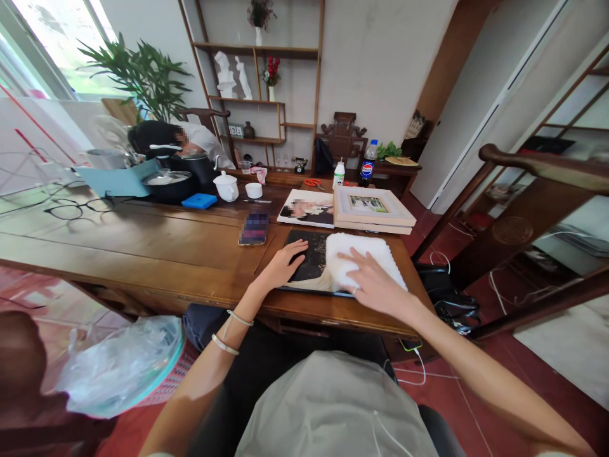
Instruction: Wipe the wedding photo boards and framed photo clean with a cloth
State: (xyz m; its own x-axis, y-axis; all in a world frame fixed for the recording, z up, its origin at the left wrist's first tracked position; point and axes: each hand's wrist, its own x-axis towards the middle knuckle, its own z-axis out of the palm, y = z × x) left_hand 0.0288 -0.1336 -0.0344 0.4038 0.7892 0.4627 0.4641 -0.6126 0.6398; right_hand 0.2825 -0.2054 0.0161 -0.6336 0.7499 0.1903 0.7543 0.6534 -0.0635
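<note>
A dark picture panel (309, 254) with pale speckles and a light beige patch along its bottom lies near the table's front edge. My left hand (284, 261) rests on its left side, fingers stretched out and a bit apart, with nothing in it. A folded white towel (375, 254) covers the panel's right part. On top of that towel lies my right hand (368, 279), its fingers spread and pressing down rather than gripping. What the towel covers is hidden.
Behind the panel are a photo print (307, 208) and stacked white picture frames (373, 209). A phone (254, 228), white teapot (226, 186), blue box (200, 201) and cola bottle (369, 164) stand around. A person (200, 143) leans on the table at the far left.
</note>
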